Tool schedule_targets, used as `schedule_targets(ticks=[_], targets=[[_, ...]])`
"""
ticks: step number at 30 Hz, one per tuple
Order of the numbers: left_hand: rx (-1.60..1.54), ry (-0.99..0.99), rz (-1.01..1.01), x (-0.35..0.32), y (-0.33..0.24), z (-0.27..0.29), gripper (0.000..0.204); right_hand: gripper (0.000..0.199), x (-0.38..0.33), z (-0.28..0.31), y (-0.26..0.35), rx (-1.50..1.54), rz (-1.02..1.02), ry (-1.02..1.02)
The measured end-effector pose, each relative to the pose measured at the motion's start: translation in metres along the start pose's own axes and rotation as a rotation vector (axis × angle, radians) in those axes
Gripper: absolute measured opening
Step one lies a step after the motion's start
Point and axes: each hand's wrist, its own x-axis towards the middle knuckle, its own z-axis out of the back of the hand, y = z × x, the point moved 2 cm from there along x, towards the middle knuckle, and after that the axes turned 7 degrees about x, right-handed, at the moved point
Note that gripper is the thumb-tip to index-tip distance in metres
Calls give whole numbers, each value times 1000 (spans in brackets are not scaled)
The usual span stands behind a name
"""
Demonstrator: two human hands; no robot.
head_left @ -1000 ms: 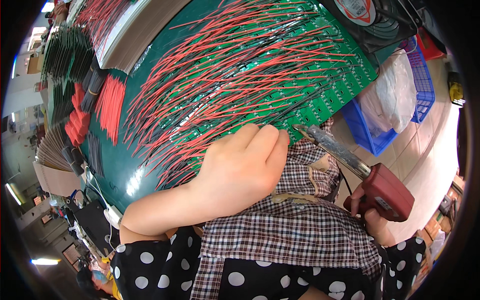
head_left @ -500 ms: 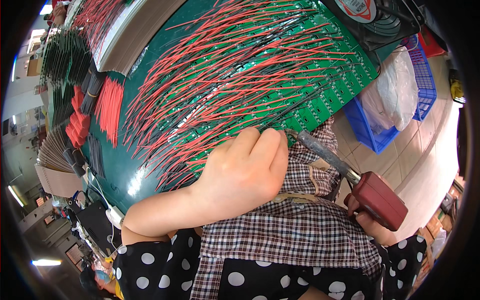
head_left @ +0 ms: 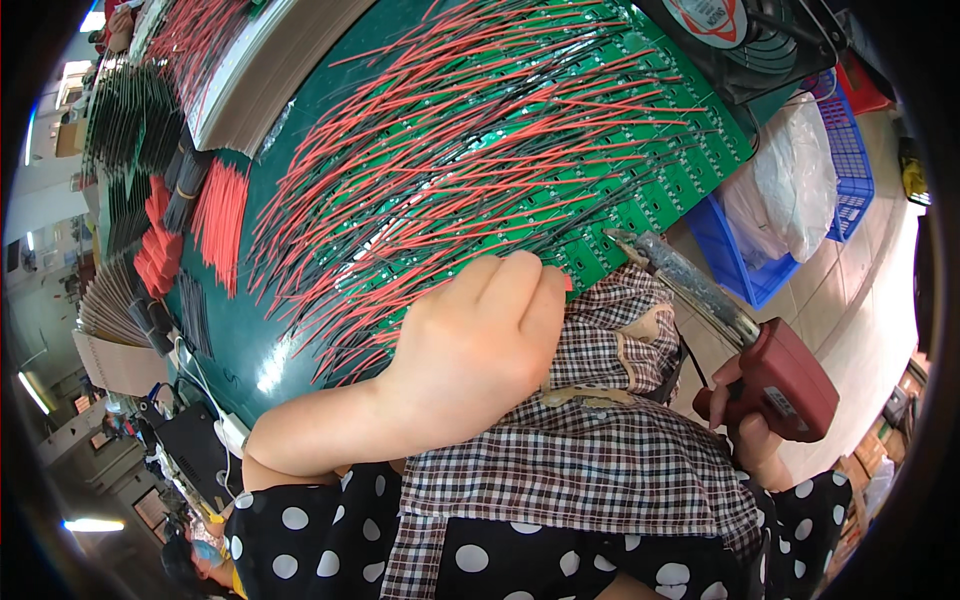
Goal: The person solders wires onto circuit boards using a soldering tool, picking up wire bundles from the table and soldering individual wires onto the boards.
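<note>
Since the earlier frame, item one, my right hand (head_left: 752, 430) has drawn the soldering gun (head_left: 745, 345) slightly outward to the right, its tip now just beside the near edge of the green circuit boards (head_left: 640, 205) rather than under my left knuckles. Right hand: closed round the dark red grip, low at the right over my dotted sleeve; the fingers are mostly hidden behind the grip, so how they sit on the trigger I cannot tell. Checked apron (head_left: 590, 460): across my lap, nearest to me, between both forearms. Left hand (head_left: 470, 345): curled, fingertips pressed together at the near edge of the boards, apparently pinching a wire end, though the fingers cover it. Green circuit boards: one wide panel on the bench just beyond the left hand, tilted in view. Red and black wires (head_left: 470, 150): many, fanned across the panel, ends at the boards' near rows. Loose red wire bundles (head_left: 215, 220): left of the panel. Blue basket (head_left: 790, 220) with clear plastic bag (head_left: 790, 185): on the floor, right. Fan (head_left: 750, 40): far right corner.
</note>
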Motion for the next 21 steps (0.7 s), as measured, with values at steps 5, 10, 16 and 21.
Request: schedule_targets(ticks=[5, 10, 16, 21], targets=[[-73, -80, 20, 8, 2, -4, 28, 73, 0, 0, 2, 133, -90, 7], [-40, -90, -37, 12, -2, -6, 31, 69, 1, 4, 1, -49, 67, -95], [33, -11, -31, 12, -6, -7, 31, 67, -3, 18, -7, 188, -79, 39], [53, -34, -32, 12, -7, -8, 30, 66, -9, 26, -17, -124, -11, 69]])
